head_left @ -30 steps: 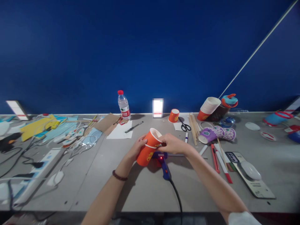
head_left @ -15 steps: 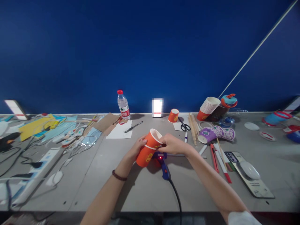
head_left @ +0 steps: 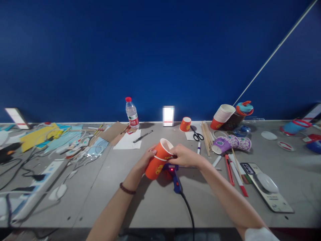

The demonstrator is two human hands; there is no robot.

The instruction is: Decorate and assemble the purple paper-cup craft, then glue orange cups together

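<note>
Two orange paper cups, one set partly inside the other, are tilted with the open mouth up and to the right. My left hand is closed round their left side. At the right rim, my right hand pinches the upper cup, fingers at its edge; some fingertips are hidden. Just below the right hand lies a blue glue gun with a red light on and a black cord running to the table's front edge. Something orange behind the glue gun is mostly hidden.
At the back stand a water bottle, a lit phone, an upside-down orange cup and a stack of cups. Scissors, purple cups, markers and a phone lie right. A power strip lies left.
Almost nothing differs. The cups and both hands keep their hold, with only a very slight shift of the view.
</note>
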